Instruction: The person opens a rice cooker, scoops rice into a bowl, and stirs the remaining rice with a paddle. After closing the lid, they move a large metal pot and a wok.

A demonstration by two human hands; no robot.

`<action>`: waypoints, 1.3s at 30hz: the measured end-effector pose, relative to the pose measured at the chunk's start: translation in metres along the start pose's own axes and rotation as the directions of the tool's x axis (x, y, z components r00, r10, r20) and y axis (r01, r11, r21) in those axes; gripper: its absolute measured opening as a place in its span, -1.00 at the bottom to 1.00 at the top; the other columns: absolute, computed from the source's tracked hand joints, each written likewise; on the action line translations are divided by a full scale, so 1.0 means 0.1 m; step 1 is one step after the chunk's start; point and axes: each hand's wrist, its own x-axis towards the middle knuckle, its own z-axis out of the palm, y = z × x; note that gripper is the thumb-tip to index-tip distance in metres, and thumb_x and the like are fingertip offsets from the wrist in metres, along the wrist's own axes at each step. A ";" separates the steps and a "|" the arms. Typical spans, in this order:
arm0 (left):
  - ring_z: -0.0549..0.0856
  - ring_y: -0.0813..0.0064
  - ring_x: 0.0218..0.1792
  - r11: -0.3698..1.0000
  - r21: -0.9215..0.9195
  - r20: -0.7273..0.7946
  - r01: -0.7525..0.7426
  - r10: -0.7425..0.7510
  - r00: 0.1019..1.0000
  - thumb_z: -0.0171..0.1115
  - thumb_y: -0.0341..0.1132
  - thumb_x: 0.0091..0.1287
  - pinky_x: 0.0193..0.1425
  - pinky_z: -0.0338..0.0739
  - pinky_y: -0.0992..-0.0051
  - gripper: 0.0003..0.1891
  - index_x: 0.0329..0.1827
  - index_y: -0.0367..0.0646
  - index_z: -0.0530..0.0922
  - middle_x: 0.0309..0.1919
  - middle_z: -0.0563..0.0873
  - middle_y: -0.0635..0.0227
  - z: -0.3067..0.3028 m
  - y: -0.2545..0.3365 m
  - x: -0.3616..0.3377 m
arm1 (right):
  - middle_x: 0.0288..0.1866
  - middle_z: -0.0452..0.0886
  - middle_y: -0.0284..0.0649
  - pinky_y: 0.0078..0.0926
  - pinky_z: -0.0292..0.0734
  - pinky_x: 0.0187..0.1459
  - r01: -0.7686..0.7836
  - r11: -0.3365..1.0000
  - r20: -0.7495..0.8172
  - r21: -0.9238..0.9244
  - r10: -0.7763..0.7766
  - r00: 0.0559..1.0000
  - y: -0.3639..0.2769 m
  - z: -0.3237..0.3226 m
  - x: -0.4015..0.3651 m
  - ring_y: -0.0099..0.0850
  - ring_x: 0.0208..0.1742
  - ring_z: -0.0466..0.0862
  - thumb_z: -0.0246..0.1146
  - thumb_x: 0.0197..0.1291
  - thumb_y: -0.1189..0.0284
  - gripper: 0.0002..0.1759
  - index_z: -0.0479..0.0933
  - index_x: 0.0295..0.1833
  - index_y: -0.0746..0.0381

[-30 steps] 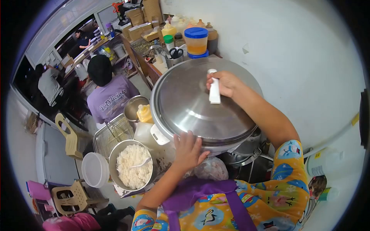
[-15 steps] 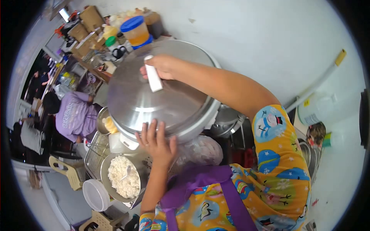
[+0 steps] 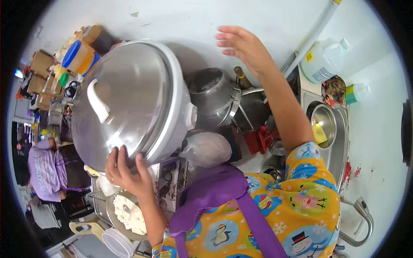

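A large rice cooker [image 3: 177, 116] with a shiny metal lid [image 3: 133, 86] fills the left half of the view. The lid sits on it, its curved white handle [image 3: 98, 102] untouched. My left hand [image 3: 129, 172] lies with spread fingers against the near edge of the lid. Above the counter to the right of the cooker, my right hand [image 3: 243, 45] is raised in the air, its fingers stretched out and nothing in it. Below my left hand stands a metal bowl of cooked rice [image 3: 129, 215] with a utensil lying in it. A clear plastic bag [image 3: 207, 148] rests beside the cooker.
Metal pots [image 3: 211, 92] stand behind the bag. At the right is a sink [image 3: 340, 142] holding a metal bowl and yellow sponge [image 3: 319, 133], with a big jug [image 3: 322, 62] behind. Lidded tubs [image 3: 78, 56] line the left wall. A person in a purple shirt [image 3: 43, 170] stands farther left.
My right hand has let go of the lid handle and moved right, into the air. My left hand stays at the lid's edge. The view has swung right, bringing the sink into sight.
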 end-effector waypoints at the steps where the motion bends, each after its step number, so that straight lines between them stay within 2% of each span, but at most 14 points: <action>1: 0.51 0.16 0.14 1.000 -0.019 0.010 -0.007 0.008 1.000 0.30 -0.26 0.24 0.25 0.27 0.21 -0.64 0.07 -0.20 0.59 0.09 0.59 0.21 0.00 0.02 0.01 | 0.07 0.58 -0.17 -0.42 0.51 0.07 -0.036 0.984 -0.116 0.174 0.057 0.992 0.30 -0.27 -0.06 -0.38 0.05 0.60 0.19 0.31 0.29 -0.58 0.45 0.19 0.28; 3: 0.50 0.22 0.10 0.999 -0.054 0.023 -0.007 0.008 1.000 0.35 -0.22 0.19 0.22 0.27 0.25 -0.60 0.07 -0.17 0.60 0.03 0.58 0.25 0.03 0.03 0.02 | 0.04 0.57 -0.18 -0.39 0.54 0.07 -0.020 0.857 -0.344 0.515 0.228 0.911 0.98 -0.73 -0.22 -0.34 0.07 0.58 0.18 0.32 0.34 -0.63 0.43 0.16 0.30; 5: 0.55 0.21 -0.03 0.999 -0.024 0.017 -0.030 0.030 0.999 0.37 -0.14 0.17 0.08 0.34 0.26 -0.54 0.08 -0.22 0.58 -0.07 0.61 0.21 0.09 -0.03 0.06 | 0.00 0.58 -0.16 -0.35 0.56 0.07 -0.023 0.706 -0.407 0.708 0.434 0.804 1.58 -1.08 -0.48 -0.30 0.05 0.59 0.16 0.32 0.40 -0.69 0.43 0.10 0.32; 9: 0.54 0.13 0.05 0.997 0.009 0.073 -0.070 0.070 0.995 0.30 -0.09 0.22 0.14 0.34 0.21 -0.52 0.12 -0.21 0.56 0.00 0.60 0.15 0.19 0.01 0.22 | -0.06 0.58 -0.20 -0.32 0.55 0.07 0.045 0.479 -0.428 0.877 0.734 0.527 2.61 -1.37 -0.98 -0.29 -0.01 0.60 0.10 0.30 0.51 -0.76 0.44 0.05 0.32; 12: 0.48 0.03 0.21 0.997 -0.061 0.145 -0.051 0.059 0.988 0.21 -0.08 0.29 0.28 0.28 0.13 -0.53 0.13 -0.24 0.54 0.11 0.56 0.09 0.25 0.06 0.27 | -0.13 0.59 -0.27 -0.34 0.52 0.07 0.042 0.488 -0.465 0.872 0.798 0.383 3.05 -1.37 -1.23 -0.31 -0.06 0.60 0.10 0.26 0.53 -0.83 0.50 -0.06 0.21; 18: 0.50 0.10 0.22 0.994 -0.002 0.111 -0.106 0.106 0.988 0.05 -0.08 0.39 0.36 0.20 0.12 -0.56 0.09 -0.27 0.57 0.10 0.58 0.16 0.28 -0.01 0.22 | -0.12 0.57 -0.28 -0.29 0.49 0.08 0.045 0.524 -0.479 0.851 0.737 0.478 3.40 -1.47 -1.29 -0.30 -0.10 0.58 0.11 0.14 0.43 -0.79 0.51 -0.10 0.18; 21: 0.54 0.21 0.20 0.987 0.085 0.124 -0.136 0.125 0.984 0.05 -0.11 0.39 0.43 0.11 0.12 -0.60 0.04 -0.25 0.61 0.07 0.63 0.23 0.26 -0.02 0.21 | -0.05 0.54 -0.22 -0.24 0.45 0.15 0.003 0.536 -0.488 0.844 0.767 0.417 3.58 -1.61 -1.19 -0.27 -0.01 0.55 0.15 0.16 0.36 -0.70 0.48 0.00 0.20; 24: 0.53 0.18 0.22 0.982 0.123 0.162 -0.144 0.123 0.979 0.00 -0.13 0.40 0.46 0.07 0.10 -0.60 0.04 -0.26 0.60 0.08 0.63 0.20 0.24 -0.06 0.18 | 0.20 0.42 -0.09 -0.21 0.32 0.29 -0.052 0.607 -0.559 0.793 0.759 0.334 3.81 -1.78 -1.07 -0.20 0.21 0.44 0.19 0.20 0.26 -0.48 0.36 0.23 0.24; 28: 0.51 0.06 0.22 0.991 0.078 0.174 -0.112 0.097 0.980 -0.14 -0.16 0.44 0.46 0.04 0.01 -0.55 0.07 -0.37 0.54 0.08 0.60 0.06 0.24 -0.03 0.20 | 0.53 -0.01 0.04 -0.18 0.06 0.43 -0.096 0.689 -0.631 0.719 0.704 0.325 4.03 -2.02 -0.89 -0.15 0.48 0.13 0.27 0.19 0.08 -0.15 0.11 0.46 0.24; 31: 0.47 0.01 0.24 0.992 0.089 0.222 -0.091 0.070 0.973 -0.16 -0.22 0.44 0.45 0.05 -0.02 -0.57 0.09 -0.42 0.50 0.12 0.56 0.00 0.22 -0.01 0.22 | 0.55 -0.05 0.03 -0.19 0.05 0.43 -0.115 0.731 -0.658 0.672 0.661 0.360 4.19 -2.13 -0.77 -0.13 0.51 0.09 0.25 0.22 0.08 -0.16 0.09 0.47 0.22; 34: 0.47 0.02 0.22 0.991 0.097 0.218 -0.096 0.073 0.973 -0.21 -0.25 0.45 0.42 0.10 0.01 -0.56 0.12 -0.45 0.48 0.12 0.54 -0.03 0.21 -0.06 0.20 | 0.42 0.21 -0.06 -0.20 0.19 0.33 -0.215 0.715 -0.663 0.666 0.698 0.270 4.45 -2.18 -0.67 -0.20 0.36 0.29 0.20 0.26 0.07 -0.29 0.23 0.39 0.22; 37: 0.46 0.05 0.22 0.985 0.141 0.216 -0.103 0.071 0.974 -0.25 -0.21 0.49 0.37 0.20 0.06 -0.54 0.14 -0.44 0.48 0.14 0.53 -0.04 0.23 -0.06 0.21 | 0.05 0.49 -0.21 -0.23 0.35 0.15 -0.410 0.682 -0.635 0.605 0.725 0.268 4.91 -2.10 -0.79 -0.33 0.04 0.49 0.14 0.30 0.07 -0.47 0.39 0.22 0.20; 38: 0.46 0.07 0.22 0.980 0.161 0.220 -0.115 0.078 0.972 -0.26 -0.20 0.51 0.36 0.24 0.08 -0.53 0.14 -0.43 0.48 0.14 0.53 -0.05 0.22 -0.05 0.21 | -0.31 0.46 -0.31 -0.29 0.40 -0.01 -0.450 0.672 -0.613 0.589 0.734 0.293 5.11 -2.04 -0.88 -0.45 -0.26 0.47 0.10 0.31 0.09 -0.60 0.47 0.05 0.16; 39: 0.45 0.07 0.23 0.982 0.154 0.212 -0.110 0.076 0.974 -0.27 -0.19 0.51 0.35 0.24 0.08 -0.52 0.15 -0.43 0.47 0.15 0.52 -0.05 0.22 -0.09 0.19 | -0.28 0.49 -0.29 -0.29 0.40 0.00 -0.488 0.679 -0.651 0.549 0.713 0.260 5.45 -1.95 -1.02 -0.43 -0.22 0.49 0.10 0.31 0.10 -0.59 0.48 0.07 0.18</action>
